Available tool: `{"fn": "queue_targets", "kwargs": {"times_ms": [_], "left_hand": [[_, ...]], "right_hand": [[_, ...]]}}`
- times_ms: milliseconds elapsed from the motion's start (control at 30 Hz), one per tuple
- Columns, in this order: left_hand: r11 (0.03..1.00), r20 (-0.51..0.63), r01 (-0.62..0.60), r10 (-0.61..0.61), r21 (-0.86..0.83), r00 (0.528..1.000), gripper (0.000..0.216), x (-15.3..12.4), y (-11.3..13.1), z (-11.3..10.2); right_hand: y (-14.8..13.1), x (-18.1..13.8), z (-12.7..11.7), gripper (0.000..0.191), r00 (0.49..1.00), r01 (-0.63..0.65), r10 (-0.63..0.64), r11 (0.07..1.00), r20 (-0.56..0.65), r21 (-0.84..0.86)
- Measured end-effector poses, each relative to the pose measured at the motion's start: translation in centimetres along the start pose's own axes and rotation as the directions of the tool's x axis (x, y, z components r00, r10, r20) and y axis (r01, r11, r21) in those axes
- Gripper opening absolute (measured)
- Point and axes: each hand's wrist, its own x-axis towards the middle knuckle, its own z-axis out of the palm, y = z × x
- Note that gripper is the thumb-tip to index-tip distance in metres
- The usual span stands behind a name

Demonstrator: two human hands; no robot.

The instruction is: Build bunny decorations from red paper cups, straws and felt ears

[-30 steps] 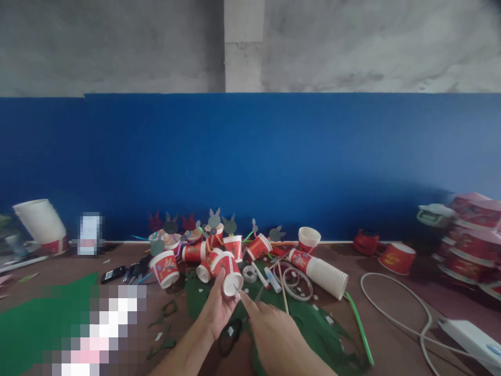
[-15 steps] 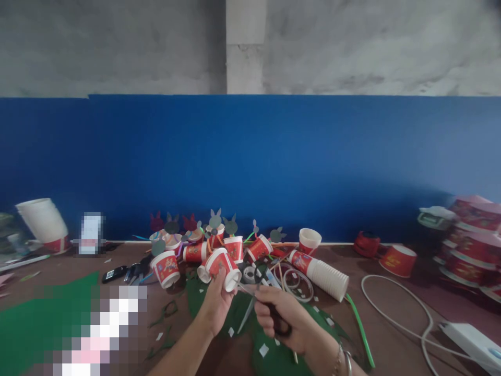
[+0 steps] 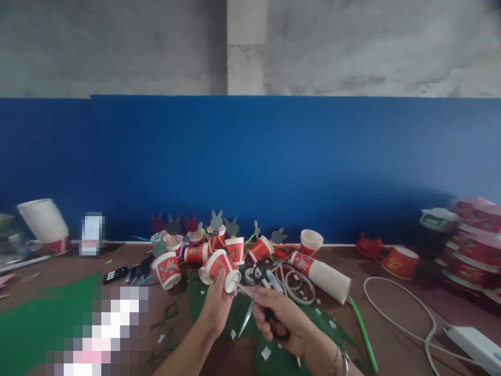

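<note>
My left hand [image 3: 219,302] is wrapped round a red-and-white paper cup [image 3: 216,263], tilted with its white end toward the right. Part of another white cup shows just behind it on the left. In my right hand [image 3: 279,316] is a pair of scissors [image 3: 246,319], dark-handled, with the blades spread apart. One blade tip meets the white end of the held cup; whether it has gone through I cannot tell. The other blade points down over green sheet material [image 3: 235,308] scattered with small white paper bits.
Behind my hands stand red cups [image 3: 167,270] with animal-shaped cutouts. A stack of nested cups [image 3: 326,277] lies to the right, near a green strip [image 3: 363,334] and a white cable [image 3: 397,318]. A roll of clear tubing [image 3: 299,286], a power strip [image 3: 475,344] and red tubs [image 3: 399,262] are nearby.
The view shifts very slightly. Both hands keep their hold, and the scissors stay at the cup's white end with almost no visible movement.
</note>
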Motion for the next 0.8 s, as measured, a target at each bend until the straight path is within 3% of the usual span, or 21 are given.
{"fn": "queue_targets", "kwargs": {"times_ms": [67, 100, 167, 200, 267, 300, 333, 367, 400, 467, 533, 567, 633, 667, 733, 800], "left_hand": [[1.000, -0.007, -0.011, 0.011, -0.001, 1.000, 0.040, 0.2, -0.1, -0.1], [1.000, -0.011, -0.013, 0.013, -0.002, 1.000, 0.040, 0.3, -0.1, -0.2], [1.000, -0.019, -0.007, 0.007, -0.001, 1.000, 0.041, 0.3, -0.2, -0.3], [1.000, -0.021, 0.001, -0.001, 0.003, 1.000, 0.041, 0.3, -0.2, -0.4], [1.000, -0.018, 0.019, -0.019, 0.018, 1.000, 0.040, 0.3, -0.3, -0.4], [0.999, -0.012, 0.027, -0.026, 0.025, 1.000, 0.038, 0.2, -0.3, -0.5], [0.999, -0.010, 0.033, -0.032, 0.036, 0.999, 0.037, 0.2, -0.3, -0.6], [0.999, -0.013, 0.030, -0.029, 0.046, 0.999, 0.036, 0.2, -0.4, -0.6], [0.998, -0.017, 0.018, -0.017, 0.053, 1.000, 0.036, 0.2, -0.4, -0.7], [0.998, -0.024, -0.012, 0.013, 0.057, 1.000, 0.038, 0.2, -0.4, -0.8], [0.998, -0.021, -0.027, 0.028, 0.055, 0.999, 0.041, 0.3, -0.5, -0.8], [0.998, -0.017, -0.033, 0.034, 0.054, 0.999, 0.041, 0.4, -0.5, -0.8], [0.997, -0.020, -0.046, 0.047, 0.059, 0.999, 0.041, 0.6, -0.6, -0.8], [0.997, -0.027, -0.054, 0.056, 0.060, 0.998, 0.041, 0.7, -0.6, -0.9], [0.996, -0.051, -0.063, 0.066, 0.059, 0.996, 0.042, 0.8, -0.7, -1.0], [0.996, -0.080, -0.045, 0.051, 0.076, 0.995, 0.046, 0.9, -0.8, -1.2]], "right_hand": [[-0.2, 0.2, -0.4, 0.024, 0.999, -0.028, 0.024, 0.992, 0.029, 0.127], [-0.1, 0.2, -0.4, 0.025, 0.999, -0.019, 0.017, 0.997, 0.029, 0.071], [0.1, 0.0, -0.3, 0.032, 0.997, 0.074, -0.076, 0.967, 0.000, -0.245], [0.2, -0.2, -0.2, 0.035, 0.988, 0.134, -0.155, 0.877, -0.008, -0.461], [0.5, -0.6, 0.2, 0.041, 0.949, 0.197, -0.314, 0.534, 0.024, -0.822], [0.7, -0.7, 0.4, 0.048, 0.933, 0.193, -0.356, 0.359, 0.058, -0.913], [0.9, -0.8, 0.6, 0.055, 0.923, 0.183, -0.377, 0.241, 0.082, -0.953], [1.0, -0.8, 0.7, 0.058, 0.925, 0.177, -0.370, 0.216, 0.087, -0.960], [1.1, -0.7, 0.7, 0.055, 0.935, 0.177, -0.348, 0.290, 0.069, -0.940], [1.3, -0.2, 0.6, 0.044, 0.968, 0.166, -0.251, 0.633, 0.002, -0.756], [1.3, 0.3, 0.2, 0.040, 0.995, 0.083, -0.100, 0.930, -0.030, -0.357], [1.2, 0.5, 0.0, 0.038, 1.000, 0.025, -0.027, 0.988, -0.014, -0.154], [1.0, 0.9, -0.5, 0.033, 0.999, -0.046, 0.044, 0.994, 0.021, 0.099], [1.0, 0.9, -0.6, 0.033, 0.998, -0.057, 0.054, 0.991, 0.030, 0.123], [1.0, 0.9, -0.6, 0.038, 1.000, -0.024, 0.024, 0.998, 0.014, -0.057], [1.3, 0.7, -0.4, 0.042, 0.992, 0.104, -0.126, 0.889, -0.019, -0.446]]}}
